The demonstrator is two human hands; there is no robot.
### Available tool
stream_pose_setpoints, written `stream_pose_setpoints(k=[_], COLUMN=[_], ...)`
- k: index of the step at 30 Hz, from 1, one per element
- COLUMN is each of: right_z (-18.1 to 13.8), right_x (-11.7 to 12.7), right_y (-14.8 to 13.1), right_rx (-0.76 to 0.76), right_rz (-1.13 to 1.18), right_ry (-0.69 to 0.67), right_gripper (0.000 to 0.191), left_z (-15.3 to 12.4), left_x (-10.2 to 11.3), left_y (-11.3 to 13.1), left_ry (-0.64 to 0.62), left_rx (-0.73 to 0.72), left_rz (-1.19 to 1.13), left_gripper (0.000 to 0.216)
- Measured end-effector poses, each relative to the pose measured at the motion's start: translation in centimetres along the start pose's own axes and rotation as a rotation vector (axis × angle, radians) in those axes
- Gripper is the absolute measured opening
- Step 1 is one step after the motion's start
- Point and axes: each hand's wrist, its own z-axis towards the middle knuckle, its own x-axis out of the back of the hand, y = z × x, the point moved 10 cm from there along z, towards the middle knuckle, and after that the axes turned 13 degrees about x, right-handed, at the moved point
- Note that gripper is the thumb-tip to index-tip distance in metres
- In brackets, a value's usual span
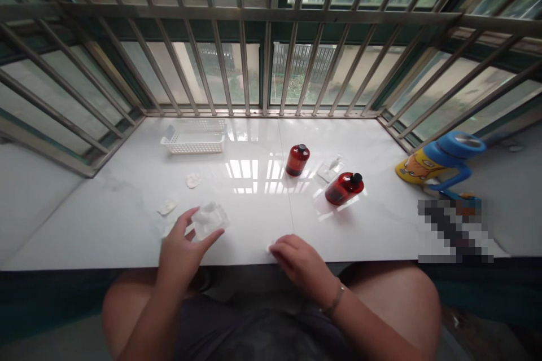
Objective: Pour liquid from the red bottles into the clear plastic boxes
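Observation:
My left hand (pixel 182 242) grips a clear, square-looking container (pixel 210 220) between thumb and fingers, tilted over the white table (pixel 249 231). The closed fingers of my right hand (pixel 300 262) pinch together at the table's front edge. A small whitish bit (pixel 270 248) shows at their tips, too small to name. Beyond my left hand lie two crumpled white pieces, a nearer one (pixel 168 206) and a farther one (pixel 192 180). Past my right hand are two red bottles with black caps, one upright (pixel 297 161) and one leaning in view (pixel 344 189).
A white perforated basket (pixel 193 148) stands at the back left. Behind the red bottles rests a small clear bottle (pixel 331 169). At the right is a blue and yellow water bottle (pixel 438 161) with a handle. Window bars (pixel 266 67) border the table's far side.

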Motion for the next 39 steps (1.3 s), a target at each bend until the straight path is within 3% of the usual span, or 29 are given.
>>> stream_pose_setpoints(k=[4, 8, 13, 18, 23, 27, 32, 35, 39], right_z=[-5.7, -10.4, -13.2, -13.2, -12.8, -12.4, -10.6, -8.4, -4.0], right_x=[8.5, 14.7, 20.5, 24.0, 24.6, 24.3, 25.8, 27.7, 29.9], right_y=[4.6, 8.7, 14.5, 19.2, 22.9, 23.4, 19.7, 16.6, 14.8], right_rx=[-0.203, -0.316, -0.45, -0.517, -0.568, -0.569, -0.527, -0.477, -0.441], right_rz=[-0.199, -0.479, -0.727, -0.77, -0.764, -0.743, -0.753, -0.723, -0.652], right_ry=[0.206, 0.294, 0.31, 0.308, 0.266, 0.252, 0.342, 0.426, 0.406], right_gripper=[0.019, 0.019, 0.024, 0.024, 0.025, 0.027, 0.027, 0.032, 0.035], left_z=[-0.3, -1.2, -2.3, -2.3, -2.1, -2.2, -2.5, -2.2, -0.5], left_x=[-7.6, -14.7, -21.9, -26.8, -29.3, -30.2, -30.2, -28.9, -26.1], left_y=[4.2, 8.7, 13.3, 15.4, 16.1, 16.4, 16.3, 16.2, 17.4], left_ry=[-0.208, -0.377, -0.524, -0.568, -0.563, -0.563, -0.571, -0.518, -0.358], left_rx=[-0.13, -0.241, -0.35, -0.387, -0.383, -0.402, -0.45, -0.468, -0.47], left_rz=[-0.06, -0.084, -0.105, -0.08, -0.061, -0.042, -0.02, -0.049, -0.132], left_gripper=[0.071, 0.07, 0.07, 0.067, 0.071, 0.073, 0.08, 0.086, 0.055])
